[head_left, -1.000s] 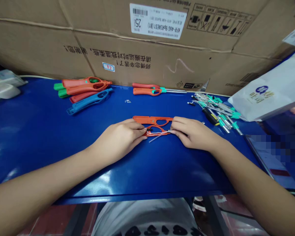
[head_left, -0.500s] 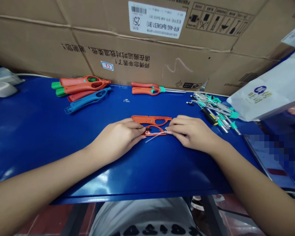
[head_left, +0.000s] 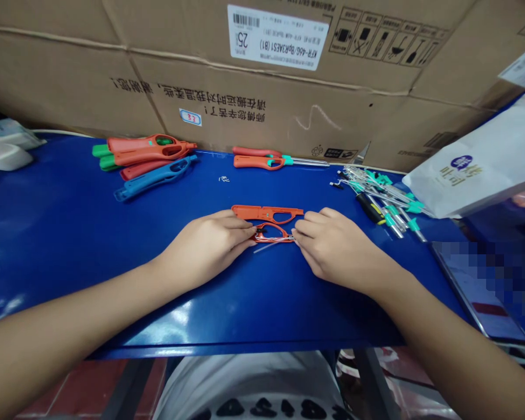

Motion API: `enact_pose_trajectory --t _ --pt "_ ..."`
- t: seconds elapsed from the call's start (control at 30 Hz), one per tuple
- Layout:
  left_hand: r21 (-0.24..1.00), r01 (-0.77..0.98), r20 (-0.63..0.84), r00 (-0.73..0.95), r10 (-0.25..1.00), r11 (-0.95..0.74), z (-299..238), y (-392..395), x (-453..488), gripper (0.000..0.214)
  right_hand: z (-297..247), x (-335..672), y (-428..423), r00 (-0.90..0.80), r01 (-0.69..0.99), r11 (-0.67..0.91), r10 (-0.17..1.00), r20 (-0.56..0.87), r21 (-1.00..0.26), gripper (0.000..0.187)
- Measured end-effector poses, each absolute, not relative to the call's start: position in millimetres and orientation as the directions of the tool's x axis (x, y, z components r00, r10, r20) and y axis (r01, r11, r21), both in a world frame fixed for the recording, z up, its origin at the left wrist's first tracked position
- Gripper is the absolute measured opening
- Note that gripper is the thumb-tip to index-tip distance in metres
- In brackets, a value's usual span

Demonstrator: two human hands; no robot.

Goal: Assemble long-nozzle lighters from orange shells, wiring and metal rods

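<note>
Two orange lighter shell halves lie at the middle of the blue table [head_left: 70, 233]. The far half [head_left: 266, 213] lies free. The near half [head_left: 272, 232] carries thin red and white wires and a slim metal tube. My left hand [head_left: 210, 245] pinches the near half's left end. My right hand [head_left: 332, 248] pinches the wires and tube at its right end. Both hands rest on the tabletop with fingers closed.
Finished orange, red and blue lighters [head_left: 146, 160] lie at the back left, and one orange lighter [head_left: 271, 160] at back centre. A pile of metal tubes with teal tips [head_left: 385, 195] lies at the right, beside a white bag [head_left: 481, 169]. Cardboard boxes [head_left: 262, 76] wall the back.
My right hand has slid a little left along the near shell half, drawing the wires and tube with it. My left hand has stayed in place.
</note>
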State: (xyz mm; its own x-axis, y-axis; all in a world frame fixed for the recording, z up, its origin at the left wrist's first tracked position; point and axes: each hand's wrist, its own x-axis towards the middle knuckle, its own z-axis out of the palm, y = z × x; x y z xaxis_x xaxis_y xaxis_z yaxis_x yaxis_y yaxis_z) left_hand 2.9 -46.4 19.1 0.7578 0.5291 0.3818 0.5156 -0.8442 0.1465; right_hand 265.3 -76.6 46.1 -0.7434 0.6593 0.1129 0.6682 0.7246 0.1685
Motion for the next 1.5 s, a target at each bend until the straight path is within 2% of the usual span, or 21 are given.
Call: enact_pose_trajectory --t 0.1,0.27,0.33,0.4,0.5,0.67,0.9,1.03,1.23,1.5 --pt "0.195 0.499 0.392 0.749 0.533 -0.845 20.0 -46.2 4.1 0.020 45.5 268.4 -72.9 -0.711 0.703 0.706 0.689 0.140 0.090 0.028" --pt "0.370 0.511 0.377 0.680 0.628 -0.776 20.0 -47.7 9.8 0.016 39.3 281.6 -57.8 -0.578 0.751 0.590 0.805 0.138 -0.296 0.012" --pt "0.453 0.516 0.364 0.637 0.679 -0.727 18.4 -47.0 11.8 0.023 36.6 283.4 -55.4 -0.544 0.745 0.537 0.832 0.105 -0.395 0.009" --pt "0.518 0.515 0.335 0.612 0.716 -0.683 16.8 -45.6 13.0 0.027 35.1 282.9 -56.0 -0.539 0.737 0.512 0.839 0.073 -0.441 0.010" --pt "0.568 0.500 0.298 0.616 0.730 -0.654 15.7 -43.7 13.9 0.029 35.5 280.7 -59.2 -0.565 0.735 0.525 0.824 0.041 -0.429 0.012" --pt "0.591 0.428 0.322 0.652 0.687 -0.683 15.2 -43.3 14.2 0.019 38.2 280.0 -61.5 -0.623 0.706 0.569 0.782 0.013 -0.421 0.011" --pt "0.579 0.408 0.346 0.661 0.666 -0.706 14.8 -45.6 13.3 0.014 36.3 282.3 -58.6 -0.635 0.669 0.585 0.770 0.056 -0.457 0.007" --pt "0.640 0.404 0.316 0.637 0.703 -0.653 16.3 -47.2 13.8 0.013 34.7 282.0 -58.2 -0.644 0.659 0.604 0.761 0.077 -0.448 0.007" --pt "0.718 0.374 0.303 0.591 0.747 -0.587 16.5 -47.6 14.2 0.012 35.0 280.3 -59.1 -0.655 0.654 0.632 0.748 0.107 -0.416 0.012" --pt "0.729 0.377 0.289 0.587 0.756 -0.572 15.6 -46.5 13.6 0.016 34.4 277.7 -60.0 -0.626 0.710 0.622 0.772 0.109 -0.331 0.016"
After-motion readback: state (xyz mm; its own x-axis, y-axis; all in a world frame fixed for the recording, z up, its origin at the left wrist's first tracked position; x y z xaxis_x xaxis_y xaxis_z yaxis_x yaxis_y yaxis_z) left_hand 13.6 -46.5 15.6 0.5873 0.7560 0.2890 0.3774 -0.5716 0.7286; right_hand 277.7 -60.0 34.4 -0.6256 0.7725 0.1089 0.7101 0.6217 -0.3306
